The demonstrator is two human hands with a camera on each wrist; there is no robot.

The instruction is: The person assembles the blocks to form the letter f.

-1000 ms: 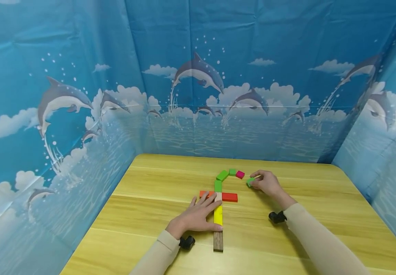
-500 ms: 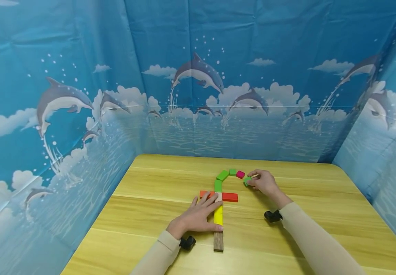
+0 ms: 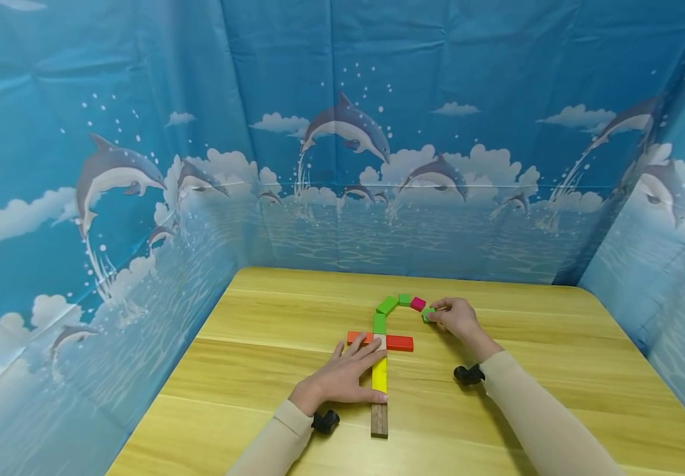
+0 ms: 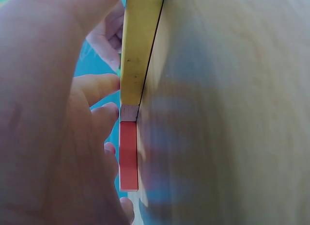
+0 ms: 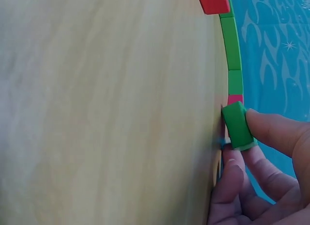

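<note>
My left hand [image 3: 347, 379] rests with spread fingers on the row of blocks. Beneath it lie a yellow block [image 3: 379, 375], a pale block [image 3: 380, 342] and a red-orange block [image 4: 128, 157]; the thumb touches near the dark brown block [image 3: 379, 421]. My right hand [image 3: 460, 318] pinches a small green block [image 5: 238, 125] between thumb and fingers, at the curve's right end beside the magenta block [image 3: 418, 304]. Whether those two touch is hard to tell. Several green blocks [image 3: 387, 305] form the rest of the curve. A red block [image 3: 399, 344] sticks out right of the pale one.
The yellow wood-grain table [image 3: 295, 297] carries all the blocks. A blue dolphin-print curtain [image 3: 342, 225] hangs behind it and along both sides. A black wrist camera [image 3: 326, 422] is on the left wrist, another black wrist camera [image 3: 469, 375] on the right.
My right hand has moved slightly left with the green block, bringing it up close to the magenta block. The left hand has stayed in place on the row.
</note>
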